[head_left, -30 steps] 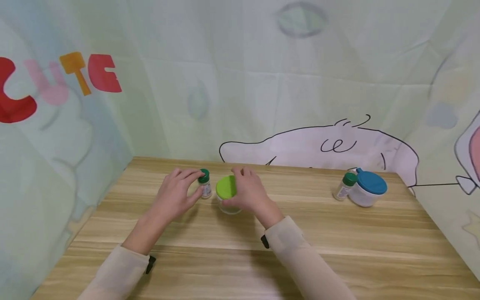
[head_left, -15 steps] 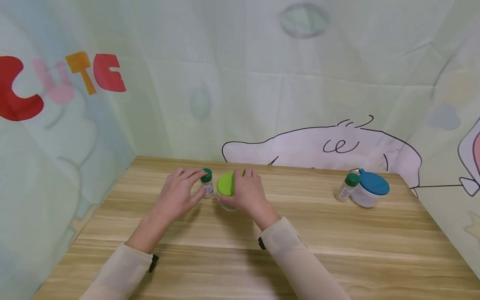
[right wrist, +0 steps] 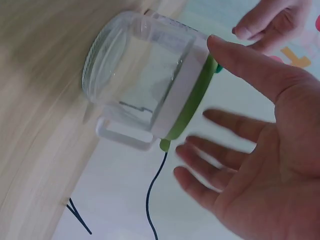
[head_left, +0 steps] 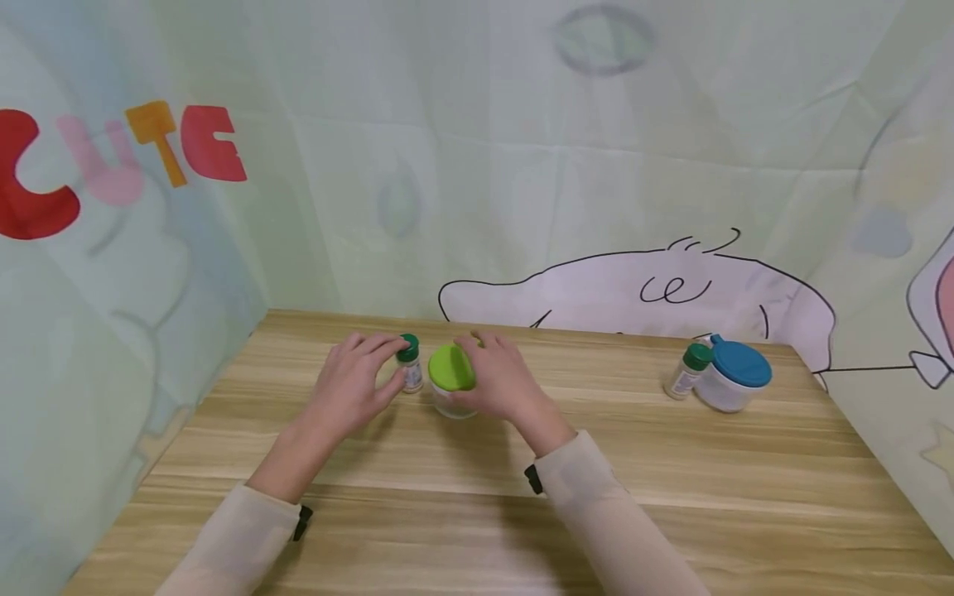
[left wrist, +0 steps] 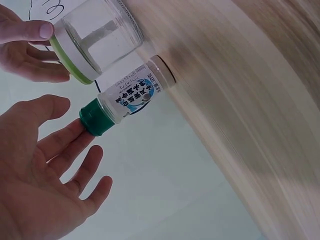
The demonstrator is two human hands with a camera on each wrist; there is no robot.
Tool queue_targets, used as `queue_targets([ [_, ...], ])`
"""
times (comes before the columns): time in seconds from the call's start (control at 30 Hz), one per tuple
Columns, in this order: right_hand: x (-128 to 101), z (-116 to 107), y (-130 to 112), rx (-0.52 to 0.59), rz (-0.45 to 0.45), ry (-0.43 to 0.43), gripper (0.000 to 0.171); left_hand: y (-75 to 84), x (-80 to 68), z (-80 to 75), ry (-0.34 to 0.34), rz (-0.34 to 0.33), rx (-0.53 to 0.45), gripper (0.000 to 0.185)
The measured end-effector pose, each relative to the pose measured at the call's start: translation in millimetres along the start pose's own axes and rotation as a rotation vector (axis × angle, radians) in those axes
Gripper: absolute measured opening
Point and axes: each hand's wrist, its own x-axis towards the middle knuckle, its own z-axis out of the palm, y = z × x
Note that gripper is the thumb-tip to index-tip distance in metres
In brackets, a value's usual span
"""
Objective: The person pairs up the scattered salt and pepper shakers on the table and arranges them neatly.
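Observation:
A small seasoning bottle (head_left: 411, 377) with a green cap stands upright on the table, its printed label visible in the left wrist view. My left hand (head_left: 350, 381) is beside it, fingertips touching the cap (left wrist: 96, 117) while the thumb stays apart. Just right of the bottle stands a clear jar (right wrist: 135, 75) with a light-green lid (head_left: 450, 367) and a side handle (right wrist: 125, 136). My right hand (head_left: 498, 377) hovers around the jar's right side, fingers spread and off the lid; the thumb is at the lid's near edge, contact unclear.
Farther right, a second green-capped bottle (head_left: 684, 377) stands against a clear jar with a blue lid (head_left: 739, 364). A printed cloth (head_left: 477, 182) hangs behind the wooden table (head_left: 417, 513) and along its sides.
The green-lidded jar has shifted slightly toward the back, beside the bottle. My right hand has since loosened and drawn a little off the lid. My left hand stays at the bottle.

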Motion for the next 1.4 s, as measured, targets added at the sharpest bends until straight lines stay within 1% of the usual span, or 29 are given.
queue_targets([
  [0.1, -1.1, -5.1, 2.8, -0.009, -0.095, -0.013, 0.066, -0.1, -0.3, -0.9, -0.003, -0.005, -0.002, 0.038],
  [0.17, -2.0, -6.9, 4.6, -0.001, -0.132, -0.024, 0.057, -0.1, -0.4, -1.3, -0.009, -0.007, -0.004, 0.038],
  [0.27, -2.9, -7.0, 7.2, 0.030, -0.152, -0.042, 0.049, 0.3, -0.4, -1.6, -0.013, -0.009, -0.005, 0.038],
  [0.37, -3.5, -5.7, 9.1, 0.052, -0.149, -0.054, 0.046, 0.7, -0.5, -1.8, -0.016, -0.011, -0.006, 0.038],
  [0.83, -2.5, -4.5, 8.6, 0.021, -0.122, -0.112, 0.048, 1.3, -1.5, -3.1, -0.026, -0.024, -0.004, 0.039],
  [1.03, -0.9, -3.2, 6.1, -0.031, -0.102, -0.125, 0.053, 0.6, -1.5, -2.3, -0.019, -0.021, -0.013, 0.039],
  [1.2, -1.4, -2.3, 3.2, -0.064, -0.088, -0.124, 0.056, -0.2, -1.6, -1.7, -0.020, -0.021, -0.012, 0.039],
  [1.4, -1.7, 0.6, 2.0, -0.091, -0.085, -0.092, 0.056, -0.4, -1.9, -1.6, -0.024, -0.018, -0.015, 0.040],
])
